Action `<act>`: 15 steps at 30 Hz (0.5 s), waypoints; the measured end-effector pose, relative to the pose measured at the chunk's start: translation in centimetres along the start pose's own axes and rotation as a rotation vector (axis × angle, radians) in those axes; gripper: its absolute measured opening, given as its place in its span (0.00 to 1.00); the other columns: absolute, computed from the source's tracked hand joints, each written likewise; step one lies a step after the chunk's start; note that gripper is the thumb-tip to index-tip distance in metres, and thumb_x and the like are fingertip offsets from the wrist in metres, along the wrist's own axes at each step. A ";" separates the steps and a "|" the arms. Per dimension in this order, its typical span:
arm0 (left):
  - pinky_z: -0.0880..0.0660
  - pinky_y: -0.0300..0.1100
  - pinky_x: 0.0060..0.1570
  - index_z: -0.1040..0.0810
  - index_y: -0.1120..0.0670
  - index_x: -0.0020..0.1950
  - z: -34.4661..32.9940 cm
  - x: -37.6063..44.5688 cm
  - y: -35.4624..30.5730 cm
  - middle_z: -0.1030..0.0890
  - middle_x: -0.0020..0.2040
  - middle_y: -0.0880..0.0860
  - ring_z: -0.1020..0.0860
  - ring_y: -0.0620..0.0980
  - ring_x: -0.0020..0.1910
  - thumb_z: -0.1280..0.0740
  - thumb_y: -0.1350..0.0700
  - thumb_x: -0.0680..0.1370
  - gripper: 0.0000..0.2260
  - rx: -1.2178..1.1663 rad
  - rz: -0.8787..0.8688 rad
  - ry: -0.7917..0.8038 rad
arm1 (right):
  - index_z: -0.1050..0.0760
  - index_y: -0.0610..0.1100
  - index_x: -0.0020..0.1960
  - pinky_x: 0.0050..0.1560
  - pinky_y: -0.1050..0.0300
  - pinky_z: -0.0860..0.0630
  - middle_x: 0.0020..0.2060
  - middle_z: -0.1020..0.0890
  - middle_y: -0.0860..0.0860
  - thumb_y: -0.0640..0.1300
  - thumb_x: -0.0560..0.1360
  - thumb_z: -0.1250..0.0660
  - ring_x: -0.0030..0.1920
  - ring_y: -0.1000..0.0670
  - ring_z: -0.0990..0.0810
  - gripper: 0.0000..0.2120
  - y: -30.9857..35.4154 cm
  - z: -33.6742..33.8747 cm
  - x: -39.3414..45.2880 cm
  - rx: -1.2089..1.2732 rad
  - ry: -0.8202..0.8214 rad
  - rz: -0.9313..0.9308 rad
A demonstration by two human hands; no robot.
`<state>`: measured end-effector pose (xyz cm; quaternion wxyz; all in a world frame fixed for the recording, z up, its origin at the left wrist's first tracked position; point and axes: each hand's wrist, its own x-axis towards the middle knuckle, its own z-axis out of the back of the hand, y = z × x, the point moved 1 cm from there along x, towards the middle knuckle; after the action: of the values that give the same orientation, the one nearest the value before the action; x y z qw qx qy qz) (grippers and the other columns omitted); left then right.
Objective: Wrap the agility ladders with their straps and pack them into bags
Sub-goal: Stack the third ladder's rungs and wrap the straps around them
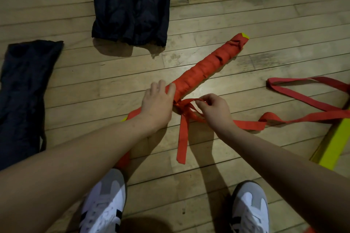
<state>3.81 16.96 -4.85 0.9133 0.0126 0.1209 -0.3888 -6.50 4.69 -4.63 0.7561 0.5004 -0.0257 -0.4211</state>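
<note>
Red strap-wrapped ladder bundle [200, 68] lies on wooden floor [246, 15], long axis running up-right away from hands; near end is gripped by left hand [157, 104], red strap [189, 108] pinched by right hand [214, 109].

Brightness: dim, warm; corners darker.
Glare: pale sheen on wooden floor [198, 89] beside the wrapped bundle.
Shadows: soft, falling toward the viewer under forearms and dark bags [130, 5].
Distortion: wide-angle bowing of floorboards at edges.
Focus: slightly soft throughout.
</note>
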 end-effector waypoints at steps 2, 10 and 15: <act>0.37 0.47 0.63 0.34 0.54 0.69 0.1 -0.2 -0.5 0.33 0.65 0.55 0.35 0.56 0.64 0.35 0.52 0.78 0.21 -0.057 -0.199 -0.063 | 0.22 0.40 0.48 0.42 0.52 0.26 0.36 0.23 0.50 0.43 0.77 0.34 0.39 0.51 0.24 0.06 0.1 0.0 -0.2 0.048 0.014 -0.018; 0.34 0.45 0.62 0.29 0.53 0.66 -0.2 0.6 -0.9 0.28 0.63 0.50 0.35 0.52 0.64 0.34 0.51 0.78 0.18 -0.183 -0.293 0.038 | 0.24 0.43 0.49 0.41 0.53 0.23 0.37 0.24 0.50 0.34 0.75 0.35 0.38 0.51 0.25 0.06 1.3 1.0 -0.5 0.227 -0.062 0.119; 0.33 0.44 0.58 0.27 0.52 0.64 0.0 1.0 -0.7 0.26 0.61 0.48 0.35 0.51 0.62 0.33 0.48 0.77 0.17 -0.214 -0.261 0.049 | 0.25 0.44 0.53 0.38 0.63 0.29 0.37 0.25 0.55 0.38 0.77 0.37 0.36 0.59 0.27 0.06 1.7 0.8 -0.8 -0.103 -0.048 0.370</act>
<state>3.96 15.75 -5.07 0.8478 -0.0910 0.1845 -0.4887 -6.34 4.90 -2.64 0.8443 0.4376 -0.1139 -0.2875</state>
